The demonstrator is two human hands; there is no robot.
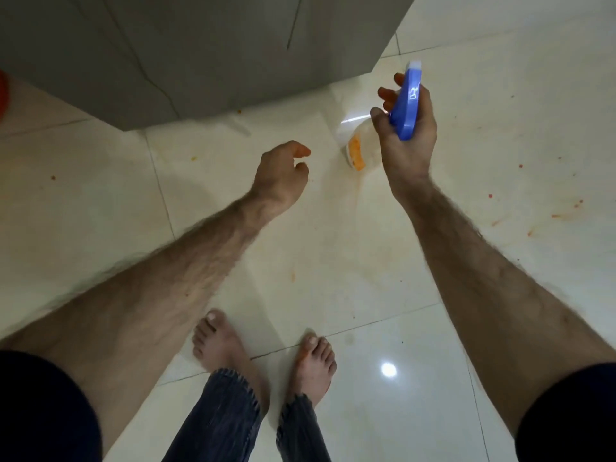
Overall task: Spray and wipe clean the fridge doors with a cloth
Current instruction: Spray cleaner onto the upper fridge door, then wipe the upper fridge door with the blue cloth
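We grip bottle [398, 111] in right hand [405, 141]; left hand [283, 175] loosely curled, empty; no cloth visible, fridge [200, 55] unwiped, we judge.

Spray bottle [405, 108] in right hand [405, 145]

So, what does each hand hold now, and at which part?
The right hand holds the spray bottle by its blue trigger head. The left hand holds nothing.
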